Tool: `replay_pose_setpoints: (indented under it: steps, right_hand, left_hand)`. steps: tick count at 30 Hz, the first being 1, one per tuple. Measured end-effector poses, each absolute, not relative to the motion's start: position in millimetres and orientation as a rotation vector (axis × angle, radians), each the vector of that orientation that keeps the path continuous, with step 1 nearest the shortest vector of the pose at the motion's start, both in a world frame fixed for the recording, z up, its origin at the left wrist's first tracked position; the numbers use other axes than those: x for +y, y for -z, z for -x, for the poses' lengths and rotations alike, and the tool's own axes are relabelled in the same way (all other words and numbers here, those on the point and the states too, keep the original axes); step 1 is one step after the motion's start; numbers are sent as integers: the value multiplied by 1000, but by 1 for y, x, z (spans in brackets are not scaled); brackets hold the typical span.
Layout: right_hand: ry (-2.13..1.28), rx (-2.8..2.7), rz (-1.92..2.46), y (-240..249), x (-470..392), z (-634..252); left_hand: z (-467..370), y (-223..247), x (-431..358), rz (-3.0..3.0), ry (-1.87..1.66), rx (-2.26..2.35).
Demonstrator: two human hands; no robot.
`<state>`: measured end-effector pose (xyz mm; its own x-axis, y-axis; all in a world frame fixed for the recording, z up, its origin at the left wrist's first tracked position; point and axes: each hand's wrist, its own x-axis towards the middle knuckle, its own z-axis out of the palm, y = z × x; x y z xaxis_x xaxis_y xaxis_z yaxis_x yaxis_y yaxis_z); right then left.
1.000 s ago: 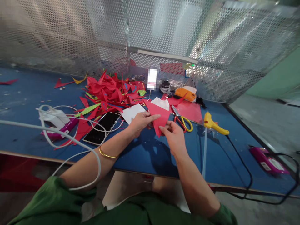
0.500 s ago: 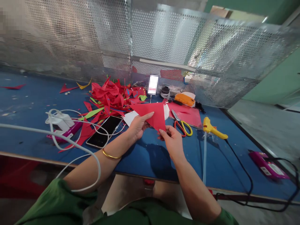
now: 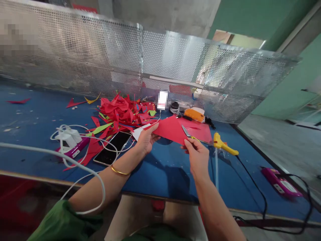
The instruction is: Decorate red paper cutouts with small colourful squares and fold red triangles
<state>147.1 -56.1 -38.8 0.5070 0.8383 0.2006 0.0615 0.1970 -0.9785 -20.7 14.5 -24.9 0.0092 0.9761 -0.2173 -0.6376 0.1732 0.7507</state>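
A red piece of paper (image 3: 169,130) stretches between my hands above the blue table. My left hand (image 3: 146,138) pinches its left end, thumb on top. At its lower right corner, my right hand (image 3: 197,151) grips it between thumb and fingers. Just behind my right hand lie scissors (image 3: 186,131), their blades on a red sheet (image 3: 204,131) and their handles mostly hidden by the hand. A white piece of paper (image 3: 137,133) lies beyond my left hand. Where the held paper overlaps the red sheet, the edge between them is hard to make out.
A heap of red paper scraps (image 3: 119,108) lies back left. A phone (image 3: 112,149), white cables and a purple power strip (image 3: 80,144) sit left. On the right are a yellow glue gun (image 3: 223,144) and another purple power strip (image 3: 281,182). A perforated metal screen (image 3: 173,53) stands behind.
The red paper has turned and now extends flatter to the right. My right hand has moved right and slightly down, covering the scissors' handles. The camera view has shifted.
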Motion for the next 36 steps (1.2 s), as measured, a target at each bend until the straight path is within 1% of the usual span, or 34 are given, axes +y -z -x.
replay_pose_setpoints:
  steps: [5, 10, 15, 19, 22, 26, 29, 32, 36]
  right_hand:
    - [-599, -1022, 1321, 39, -64, -164]
    - [-670, -1248, 1444, 22, -68, -179]
    - [-746, -1191, 1324, -7, -49, -178]
    - [-817, -1172, 1305, -5, -36, -170]
    - [-792, -1172, 1335, 3, -34, -170]
    - [-785, -1269, 1389, 4, -31, -175]
    - [-729, -1466, 1403, 3, -26, -173]
    - [-686, -1602, 1405, 4, -23, -166]
    - [-701, -1642, 1397, 10, -20, -157]
  left_hand:
    - [21, 26, 16, -563, -1322, 818]
    - [22, 26, 14, -673, -1270, 786]
    - [19, 27, 8, -870, -1186, 768]
    - [19, 29, 7, -1017, -1137, 812]
    - [23, 30, 11, -1111, -1192, 879]
    - [28, 28, 15, -1267, -1394, 980]
    - [29, 26, 14, -1591, -1377, 984]
    - [27, 29, 13, -2048, -1220, 993]
    - [26, 35, 16, -2147, -1145, 1026]
